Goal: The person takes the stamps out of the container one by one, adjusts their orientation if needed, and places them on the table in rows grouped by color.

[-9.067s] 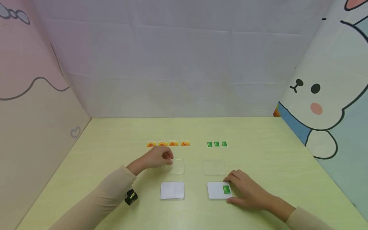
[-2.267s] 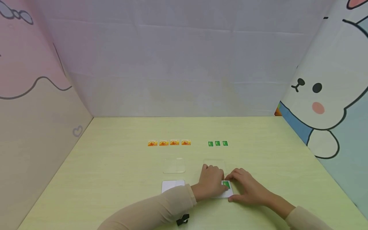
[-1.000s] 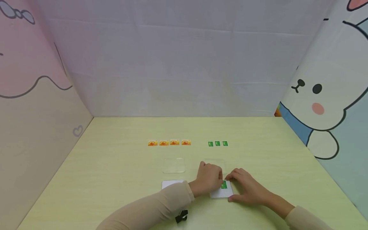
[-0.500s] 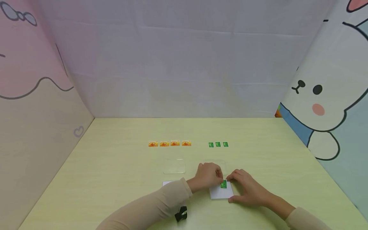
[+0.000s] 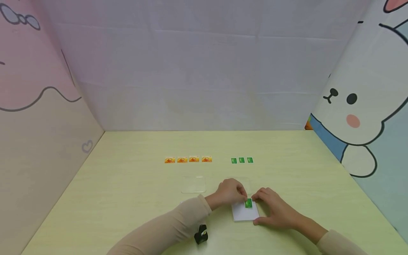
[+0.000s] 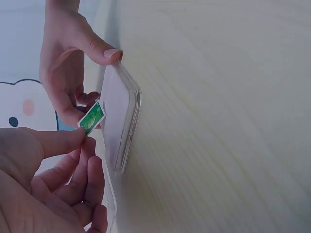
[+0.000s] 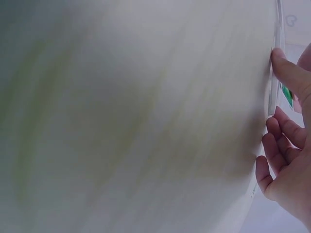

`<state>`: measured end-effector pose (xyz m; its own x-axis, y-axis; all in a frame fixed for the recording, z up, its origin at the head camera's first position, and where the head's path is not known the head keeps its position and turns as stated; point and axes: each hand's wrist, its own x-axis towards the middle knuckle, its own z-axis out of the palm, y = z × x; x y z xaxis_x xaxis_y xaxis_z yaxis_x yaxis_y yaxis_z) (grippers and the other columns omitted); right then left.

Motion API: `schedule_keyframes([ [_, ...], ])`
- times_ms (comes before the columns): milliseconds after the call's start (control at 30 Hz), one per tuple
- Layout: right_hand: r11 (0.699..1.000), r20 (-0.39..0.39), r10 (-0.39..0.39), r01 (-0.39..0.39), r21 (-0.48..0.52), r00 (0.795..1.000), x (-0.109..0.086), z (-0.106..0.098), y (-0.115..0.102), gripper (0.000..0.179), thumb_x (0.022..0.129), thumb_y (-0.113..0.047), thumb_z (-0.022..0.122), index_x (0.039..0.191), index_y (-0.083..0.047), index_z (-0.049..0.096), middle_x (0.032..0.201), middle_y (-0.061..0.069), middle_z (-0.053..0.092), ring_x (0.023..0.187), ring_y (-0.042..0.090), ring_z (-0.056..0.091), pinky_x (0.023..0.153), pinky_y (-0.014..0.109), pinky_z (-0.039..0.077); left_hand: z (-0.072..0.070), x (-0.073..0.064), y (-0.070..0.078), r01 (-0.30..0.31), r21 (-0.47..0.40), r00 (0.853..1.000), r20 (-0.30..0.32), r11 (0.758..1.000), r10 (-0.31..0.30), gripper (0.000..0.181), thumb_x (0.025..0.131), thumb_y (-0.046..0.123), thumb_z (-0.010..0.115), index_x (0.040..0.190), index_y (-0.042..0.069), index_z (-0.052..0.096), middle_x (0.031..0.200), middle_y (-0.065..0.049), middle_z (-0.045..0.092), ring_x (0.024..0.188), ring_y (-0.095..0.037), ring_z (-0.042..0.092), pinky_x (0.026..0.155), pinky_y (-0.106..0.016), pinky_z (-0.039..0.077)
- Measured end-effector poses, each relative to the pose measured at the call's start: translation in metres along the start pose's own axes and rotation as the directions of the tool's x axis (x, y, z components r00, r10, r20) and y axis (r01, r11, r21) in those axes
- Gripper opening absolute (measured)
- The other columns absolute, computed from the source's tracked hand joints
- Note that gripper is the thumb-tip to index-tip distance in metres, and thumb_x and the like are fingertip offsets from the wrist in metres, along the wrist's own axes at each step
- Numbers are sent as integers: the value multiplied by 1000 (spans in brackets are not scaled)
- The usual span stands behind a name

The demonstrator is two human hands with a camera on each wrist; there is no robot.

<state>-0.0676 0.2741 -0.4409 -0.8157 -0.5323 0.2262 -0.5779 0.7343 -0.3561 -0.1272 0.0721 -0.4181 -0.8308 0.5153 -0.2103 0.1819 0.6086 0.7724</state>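
Note:
My left hand (image 5: 230, 192) pinches a small green stamp (image 5: 248, 203) with a white border between thumb and index finger. In the left wrist view the stamp (image 6: 91, 118) stands tilted at the edge of a white rectangular block (image 6: 115, 111) in a shallow clear case; whether it touches the block I cannot tell. My right hand (image 5: 277, 209) holds the case by its right side, thumb at the near corner and fingers at the far one. In the right wrist view the thumb (image 7: 287, 73) presses the case's edge. My left sleeve almost completely hides a second white block.
A row of several orange stamps (image 5: 194, 159) lies at the back, with a row of 3 green stamps (image 5: 242, 160) to its right. A clear lid (image 5: 193, 184) lies left of my left hand, which partly covers another clear lid (image 5: 245, 181). A black strap piece (image 5: 201, 234) hangs under the left sleeve.
Earlier my left hand was by the left lid and the green stamp lay on the block's right part. Now that hand has the stamp raised at the block's far edge; the right hand has stayed.

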Motion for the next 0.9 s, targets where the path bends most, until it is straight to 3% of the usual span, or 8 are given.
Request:
schedule_keyframes([
  [167,1000,-7,-11,11,-1,1000,0,0,1,53,71,-50,79,107,-15,62,104,-12,59,95,3,47,84,28,44,-3,0,1,17,-37,1000,6,999,-17,8,81,14,75,74,9,74,66,5,63,64,-7,48,56,-18,35],
  [467,1000,-6,-4,4,-1,1000,0,0,0,52,71,-50,79,107,-16,62,105,-11,59,95,2,46,84,27,43,-7,1,2,0,-68,1000,18,998,2,8,81,12,74,74,8,74,64,5,60,58,-5,48,52,-16,37],
  [900,1000,-1,1,-1,-9,1000,0,0,-2,52,71,-50,79,107,-17,62,105,-13,59,97,4,48,87,29,44,-15,4,-1,37,-76,998,59,996,-33,8,83,16,74,77,10,74,72,4,64,65,-9,50,58,-19,39],
])
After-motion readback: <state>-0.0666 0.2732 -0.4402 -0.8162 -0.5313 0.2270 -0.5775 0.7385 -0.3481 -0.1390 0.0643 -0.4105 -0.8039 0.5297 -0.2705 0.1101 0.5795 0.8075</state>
